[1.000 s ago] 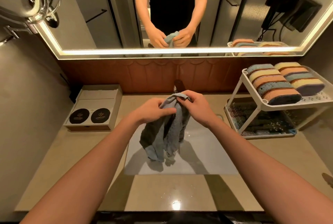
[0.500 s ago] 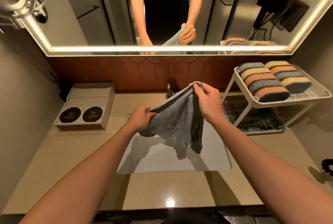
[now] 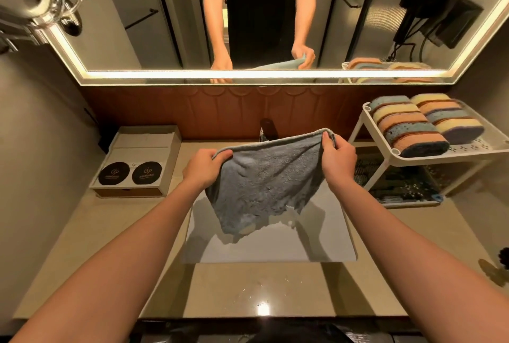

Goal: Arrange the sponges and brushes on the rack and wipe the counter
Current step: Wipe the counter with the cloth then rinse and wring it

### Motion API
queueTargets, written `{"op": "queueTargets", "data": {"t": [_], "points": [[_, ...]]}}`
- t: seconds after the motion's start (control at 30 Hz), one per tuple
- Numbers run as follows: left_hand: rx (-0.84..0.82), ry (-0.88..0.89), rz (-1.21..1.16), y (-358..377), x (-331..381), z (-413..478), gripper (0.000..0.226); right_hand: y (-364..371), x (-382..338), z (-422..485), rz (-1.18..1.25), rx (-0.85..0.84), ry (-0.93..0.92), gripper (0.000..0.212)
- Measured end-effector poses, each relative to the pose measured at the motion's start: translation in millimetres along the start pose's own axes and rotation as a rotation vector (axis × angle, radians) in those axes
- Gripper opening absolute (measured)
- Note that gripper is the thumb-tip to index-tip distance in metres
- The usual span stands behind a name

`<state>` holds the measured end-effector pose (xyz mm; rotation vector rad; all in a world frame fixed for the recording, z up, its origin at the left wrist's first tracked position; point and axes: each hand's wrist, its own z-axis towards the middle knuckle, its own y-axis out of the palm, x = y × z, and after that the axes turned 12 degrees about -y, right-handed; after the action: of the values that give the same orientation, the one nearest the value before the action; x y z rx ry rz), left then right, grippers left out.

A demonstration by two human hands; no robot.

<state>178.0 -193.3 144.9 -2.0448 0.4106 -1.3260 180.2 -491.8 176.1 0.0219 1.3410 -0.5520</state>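
- Your left hand (image 3: 205,167) and right hand (image 3: 337,160) each pinch a top corner of the grey cloth (image 3: 264,177), holding it spread above the sink (image 3: 275,246).
- The sponges (image 3: 413,125) lie in two rows on the top tier of the rack (image 3: 429,155), far right; that part looks done.
- The dark items on the lower tier may be brushes; it is too dim to tell.
- Wiping the desk (image 3: 248,290) looks not yet begun: droplets glint near you.

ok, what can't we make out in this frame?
Head view, all four:
Tap: mostly hidden behind the cloth.
Rack's lower shelf: contents dark and blurred; brushes unconfirmed.
Dark thing at far right: cut off by the frame edge.
Round labels on the box: too small to read.
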Motion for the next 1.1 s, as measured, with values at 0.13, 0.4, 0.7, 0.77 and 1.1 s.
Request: {"op": "queueTargets", "data": {"t": [0.13, 0.4, 0.7, 0.77, 1.1], "points": [[0.112, -0.060, 0.017, -4.2, 6.2, -9.6, 0.056, -6.1, 8.9, -0.8, 0.088, -0.046, 0.052, 0.030], [-0.075, -0.309, -0.571, 37.4, 50.6, -43.7, 0.039, 19.0, 11.8, -31.0, 0.152, -0.144, 0.159, 0.035], [-0.251, -0.388, -0.610, 54.0, 70.4, -62.7, 0.026, 43.5, -1.4, -67.0, 0.187, -0.485, 0.005, 0.025], [-0.267, -0.399, -0.579, 54.2, 72.1, -66.1, 0.026, 42.1, 0.1, -66.9, 0.192, -0.480, -0.002, 0.026], [-0.396, -0.579, -0.668, 54.9, 78.6, -76.9, 0.029, 35.1, 15.5, -77.3, 0.023, -0.625, -0.182, 0.037]]}}
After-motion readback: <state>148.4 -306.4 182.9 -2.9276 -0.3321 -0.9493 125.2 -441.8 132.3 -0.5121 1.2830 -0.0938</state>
